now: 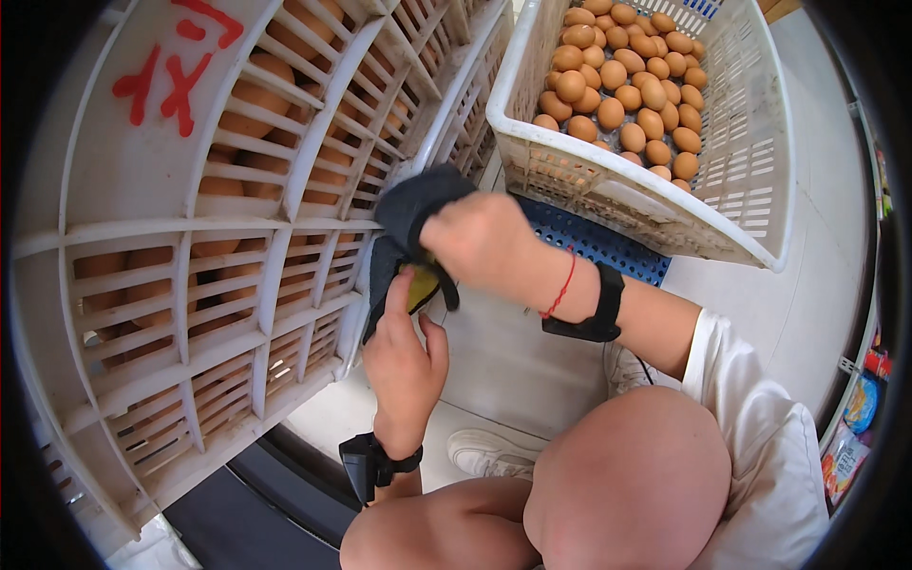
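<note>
A dark grey cloth (pixel 418 201) with a yellow patch showing is bunched against the edge of a white plastic crate (pixel 209 226) on the left. My right hand (pixel 484 239) grips the upper part of the cloth with curled fingers, slightly smeared by motion. Below it, my left hand (pixel 407 366) holds the lower part, its index finger lying on the yellow patch and its thumb pointing up. The other left fingers are partly hidden. Brown eggs (pixel 249 104) show through the slots of this crate.
A second white crate (pixel 655 204) with many brown eggs (pixel 627 95) stands at the upper right, beside a blue perforated panel (pixel 600 242). My bent knees and white shoes (pixel 489 454) are close below. Packaged goods (pixel 848 456) line the right edge. A black object (pixel 252 508) lies at lower left.
</note>
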`<state>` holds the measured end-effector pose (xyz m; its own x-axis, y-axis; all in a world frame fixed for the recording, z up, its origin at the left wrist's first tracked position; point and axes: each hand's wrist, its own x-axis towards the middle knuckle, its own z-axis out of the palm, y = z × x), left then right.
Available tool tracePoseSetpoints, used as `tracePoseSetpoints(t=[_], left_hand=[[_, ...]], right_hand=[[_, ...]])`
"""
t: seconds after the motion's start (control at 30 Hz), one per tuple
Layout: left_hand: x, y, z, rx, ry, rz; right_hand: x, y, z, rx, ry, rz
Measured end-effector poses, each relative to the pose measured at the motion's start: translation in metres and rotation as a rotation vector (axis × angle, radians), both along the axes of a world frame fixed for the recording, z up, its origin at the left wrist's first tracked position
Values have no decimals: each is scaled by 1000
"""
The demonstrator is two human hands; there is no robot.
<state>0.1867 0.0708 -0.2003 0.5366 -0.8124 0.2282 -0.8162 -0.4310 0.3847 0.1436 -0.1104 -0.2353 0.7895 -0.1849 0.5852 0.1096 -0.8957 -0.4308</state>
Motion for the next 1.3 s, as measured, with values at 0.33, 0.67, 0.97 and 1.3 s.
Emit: tracePoseSetpoints(t=[0.33,0.67,0.97,1.3], left_hand=[[-3,1,2,25,-8,15],[-1,0,1,46,-8,30],[0,-2,2,40,-50,19],[1,1,4,46,-50,32]], right_hand=[[-10,3,-5,87,8,5],[-1,-13,8,437,21,-334],[-3,-5,8,433,105,-226],[15,-21,10,554,77,-396]])
